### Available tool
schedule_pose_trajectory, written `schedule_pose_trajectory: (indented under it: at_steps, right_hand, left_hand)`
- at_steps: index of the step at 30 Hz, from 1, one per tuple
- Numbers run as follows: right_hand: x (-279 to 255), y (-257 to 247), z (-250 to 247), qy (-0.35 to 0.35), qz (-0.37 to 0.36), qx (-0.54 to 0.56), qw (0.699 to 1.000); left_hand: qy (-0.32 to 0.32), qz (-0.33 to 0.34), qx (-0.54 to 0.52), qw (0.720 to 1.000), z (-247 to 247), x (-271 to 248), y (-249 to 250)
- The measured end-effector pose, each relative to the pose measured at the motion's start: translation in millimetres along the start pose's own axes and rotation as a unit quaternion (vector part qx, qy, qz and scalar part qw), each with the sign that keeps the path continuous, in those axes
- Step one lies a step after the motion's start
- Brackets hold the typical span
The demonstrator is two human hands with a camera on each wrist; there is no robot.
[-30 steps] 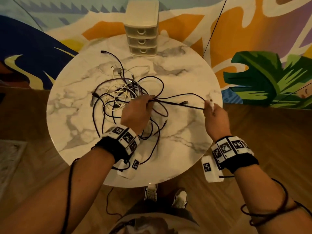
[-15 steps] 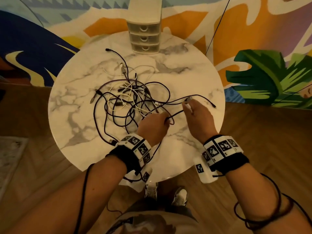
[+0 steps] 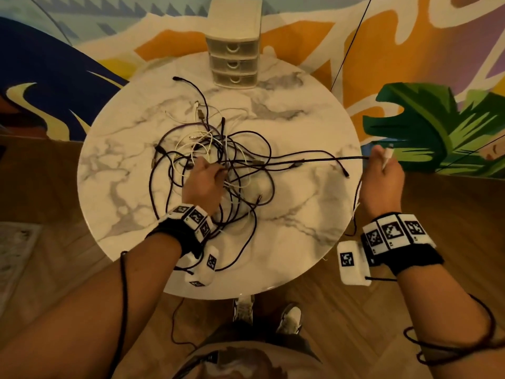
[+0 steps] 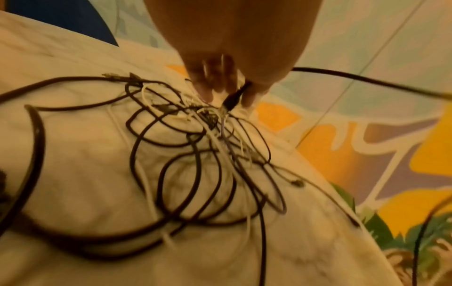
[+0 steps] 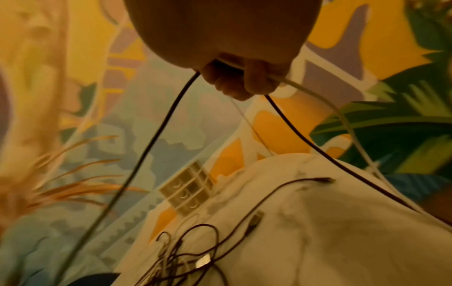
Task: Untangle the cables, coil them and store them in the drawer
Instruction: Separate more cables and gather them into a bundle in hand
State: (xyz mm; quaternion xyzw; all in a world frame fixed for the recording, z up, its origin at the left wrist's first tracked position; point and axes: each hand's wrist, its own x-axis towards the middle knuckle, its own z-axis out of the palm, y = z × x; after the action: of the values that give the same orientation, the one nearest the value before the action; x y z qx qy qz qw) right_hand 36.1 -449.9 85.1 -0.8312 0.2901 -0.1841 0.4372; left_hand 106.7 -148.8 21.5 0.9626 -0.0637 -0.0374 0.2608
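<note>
A tangle of dark and white cables (image 3: pixel 218 160) lies in the middle of the round marble table (image 3: pixel 300 214). My left hand (image 3: pixel 205 179) is down in the tangle; in the left wrist view its fingertips (image 4: pixel 247 96) pinch a dark cable (image 4: pixel 232 99) at the knot. My right hand (image 3: pixel 382 173) is out past the table's right edge. It grips a dark cable (image 3: pixel 314 160) stretched taut from the tangle, together with a white cable (image 5: pixel 318 96) whose plug (image 3: pixel 387 154) sticks up from the fist. The small three-drawer unit (image 3: pixel 234 61) at the far edge has all drawers closed.
A painted mural wall rises behind the table. Wooden floor surrounds it, and my shoes (image 3: pixel 267 310) show beneath the near edge. A loose dark cable end (image 3: pixel 345 173) lies on the table's right side. Sensor wires hang from both wrists.
My right hand has swung out to the right past the table edge, pulling the dark cable taut. My left hand moved from the near edge up into the tangle.
</note>
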Motion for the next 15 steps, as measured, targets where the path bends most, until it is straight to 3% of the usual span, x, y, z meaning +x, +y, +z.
schedule_pose_trajectory:
  at_steps: [2, 5, 6, 8, 12, 15]
  right_hand:
    - [4.6, 23.3, -2.0, 0.016, 0.033, -0.033, 0.999]
    - [8.2, 67.6, 4.6, -0.056, 0.113, -0.137, 0.982]
    - [7.9, 80.4, 6.6, -0.092, 0.123, -0.171, 0.973]
    - [6.3, 97.4, 5.8, -0.14, 0.122, -0.223, 0.957]
    - [1.6, 100.4, -3.8, -0.146, 0.138, -0.253, 0.946]
    - [-6.6, 98.0, -4.5, -0.192, 0.109, -0.289, 0.931]
  left_hand:
    - [0.043, 0.062, 0.021, 0.997, -11.7, 1.9, 2.7]
    - [-0.038, 0.118, 0.15, 0.981, -18.8, 0.0, 10.0]
    - [-0.08, 0.112, 0.13, 0.982, -21.2, -1.7, 13.9]
    - [-0.151, 0.076, -0.001, 0.986, -27.5, -5.7, 24.6]
    - [-0.127, 0.048, -0.19, 0.972, -51.9, -17.5, 60.6]
    - [-0.109, 0.025, -0.368, 0.923, -68.6, -24.3, 94.5]
